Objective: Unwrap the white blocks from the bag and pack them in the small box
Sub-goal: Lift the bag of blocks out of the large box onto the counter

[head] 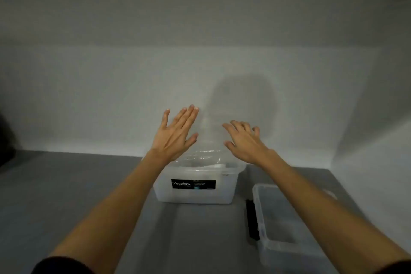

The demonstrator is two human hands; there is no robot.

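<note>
Hands hang spread and empty over a grey table (89, 184). The left hand (175, 133) has its fingers straight and fanned wide, while the right hand (244, 142) has its fingers apart and slightly bent. Neither has hold of anything. Between and just below them, a clear plastic bag (206, 153) rises crumpled out of a see-through box (193, 196) with a black "Megabox" label (193, 184). Whether either hand touches the bag cannot be told. The white blocks cannot be made out through the plastic. To the right of the box lies a second clear container (278, 224), shallow, with a black clip (252, 220) on its left edge. Behind stands a white wall (200, 29).
</note>
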